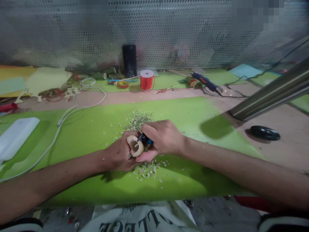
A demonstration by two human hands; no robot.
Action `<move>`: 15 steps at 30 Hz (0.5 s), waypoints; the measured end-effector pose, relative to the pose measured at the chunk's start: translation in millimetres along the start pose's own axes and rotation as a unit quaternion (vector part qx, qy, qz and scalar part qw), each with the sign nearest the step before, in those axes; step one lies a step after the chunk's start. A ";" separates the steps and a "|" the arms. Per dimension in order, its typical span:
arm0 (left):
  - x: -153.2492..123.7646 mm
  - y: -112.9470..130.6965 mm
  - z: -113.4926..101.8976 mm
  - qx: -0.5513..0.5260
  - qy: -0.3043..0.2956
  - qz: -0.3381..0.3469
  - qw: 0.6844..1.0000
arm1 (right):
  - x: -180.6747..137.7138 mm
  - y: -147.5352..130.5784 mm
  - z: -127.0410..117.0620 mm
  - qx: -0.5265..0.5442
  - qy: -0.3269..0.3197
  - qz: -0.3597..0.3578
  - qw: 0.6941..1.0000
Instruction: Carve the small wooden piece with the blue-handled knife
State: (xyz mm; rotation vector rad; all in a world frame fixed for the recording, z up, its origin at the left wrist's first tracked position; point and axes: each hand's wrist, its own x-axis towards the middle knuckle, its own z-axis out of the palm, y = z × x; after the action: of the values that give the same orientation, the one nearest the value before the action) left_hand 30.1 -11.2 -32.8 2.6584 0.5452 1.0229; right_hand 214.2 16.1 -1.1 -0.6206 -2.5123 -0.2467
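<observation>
Above the green mat [79, 129], my left hand [122, 153] is wrapped round a short pale bamboo tube [137, 150]. The tube's hollow end faces up toward me, and its rim is uneven. Closed in my right hand [163, 138] is a black-and-blue utility knife [144, 139], pressed against the tube's rim. Its blade is mostly hidden by the fingers and the tube. Both hands meet at the tube. Fine shavings [140, 120] lie heaped behind the hands, and larger pale curls [149, 172] are scattered in front of them.
Along the back stand a red thread spool [146, 82], a tape roll [123, 84], a dark phone [129, 60] and a blue glue gun [205, 82]. A white power bank [18, 138] with a cable lies left. A metal post [270, 91] and black oval object [265, 132] are right.
</observation>
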 end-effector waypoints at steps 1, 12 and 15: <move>0.1 0.2 -0.6 0.011 0.000 0.005 1.000 | 0.2 -0.1 -0.3 0.008 -0.012 0.007 1.000; -1.5 4.4 -8.8 0.009 -0.056 0.008 0.998 | -0.8 -4.0 -3.8 0.071 0.019 -0.008 0.997; -2.4 5.0 -13.5 0.005 -0.067 0.016 0.998 | -1.3 -5.3 -4.2 0.089 0.030 -0.021 0.995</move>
State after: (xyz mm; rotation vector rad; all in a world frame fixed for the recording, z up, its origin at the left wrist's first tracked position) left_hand 20.6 -15.5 -22.7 2.7278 0.4830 0.8445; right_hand 214.5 9.8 1.4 -0.4824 -2.4579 -0.0530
